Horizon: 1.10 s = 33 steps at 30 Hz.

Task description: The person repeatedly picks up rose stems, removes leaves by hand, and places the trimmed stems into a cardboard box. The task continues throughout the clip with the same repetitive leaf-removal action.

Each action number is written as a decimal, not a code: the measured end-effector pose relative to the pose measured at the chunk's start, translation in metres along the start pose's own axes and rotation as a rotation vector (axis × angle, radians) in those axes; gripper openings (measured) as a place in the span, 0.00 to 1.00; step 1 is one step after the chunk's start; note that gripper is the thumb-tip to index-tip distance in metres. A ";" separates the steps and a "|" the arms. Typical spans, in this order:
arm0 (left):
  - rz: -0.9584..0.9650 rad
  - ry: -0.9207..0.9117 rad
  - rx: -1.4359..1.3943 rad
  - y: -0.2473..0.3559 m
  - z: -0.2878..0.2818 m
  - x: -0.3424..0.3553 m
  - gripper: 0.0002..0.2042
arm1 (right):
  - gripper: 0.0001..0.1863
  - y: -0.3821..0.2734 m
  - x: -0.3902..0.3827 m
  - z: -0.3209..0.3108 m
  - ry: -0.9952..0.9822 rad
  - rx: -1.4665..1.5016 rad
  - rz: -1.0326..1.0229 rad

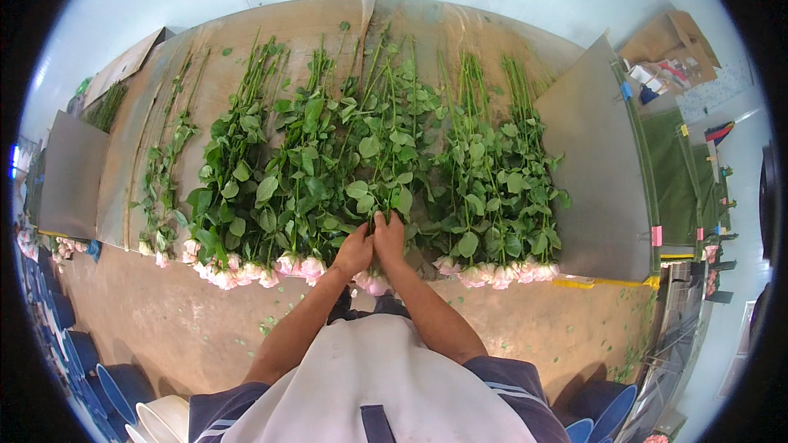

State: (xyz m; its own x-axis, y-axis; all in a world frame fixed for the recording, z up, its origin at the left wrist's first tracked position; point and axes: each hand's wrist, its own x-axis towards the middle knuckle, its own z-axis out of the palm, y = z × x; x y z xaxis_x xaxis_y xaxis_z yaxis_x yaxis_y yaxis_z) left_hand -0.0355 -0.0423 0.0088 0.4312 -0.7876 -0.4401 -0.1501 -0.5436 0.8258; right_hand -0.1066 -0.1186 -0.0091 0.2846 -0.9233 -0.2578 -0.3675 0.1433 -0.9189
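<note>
My left hand (355, 249) and my right hand (389, 239) are together at the front edge of the table (123, 189), closed on leafy rose stems (377, 201) in the middle bunch. Pale pink blooms (372, 282) hang just below my hands. On either side lie bunches of long-stemmed roses (242, 156) (501, 180), their pink heads (484, 273) along the near edge and cut stems pointing away from me. A thinner group of stems (164, 180) lies further left. My fingertips are partly hidden among the leaves.
Upright metal panels (70, 180) (599, 172) bound both ends of the table. A cardboard box (673, 37) and green boards (669, 180) are at the right. Blue buckets (119, 394) (611, 410) and white ones (160, 417) stand on the leaf-scattered floor (164, 320).
</note>
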 end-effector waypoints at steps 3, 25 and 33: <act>0.078 -0.037 0.046 -0.005 -0.005 0.006 0.24 | 0.19 0.000 0.004 0.000 -0.044 0.035 0.100; 0.163 -0.187 -0.116 0.002 -0.031 0.000 0.25 | 0.16 -0.027 -0.004 0.005 -0.012 0.078 0.281; 0.114 -0.118 0.005 0.004 -0.033 -0.002 0.28 | 0.15 -0.016 0.005 0.014 -0.027 0.142 0.238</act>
State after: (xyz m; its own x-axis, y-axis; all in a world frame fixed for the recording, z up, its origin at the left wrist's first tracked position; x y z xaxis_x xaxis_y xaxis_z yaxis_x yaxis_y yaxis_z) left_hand -0.0077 -0.0337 0.0245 0.3036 -0.8725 -0.3828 -0.1967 -0.4505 0.8708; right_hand -0.0865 -0.1203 0.0005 0.2293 -0.8484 -0.4771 -0.2997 0.4048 -0.8639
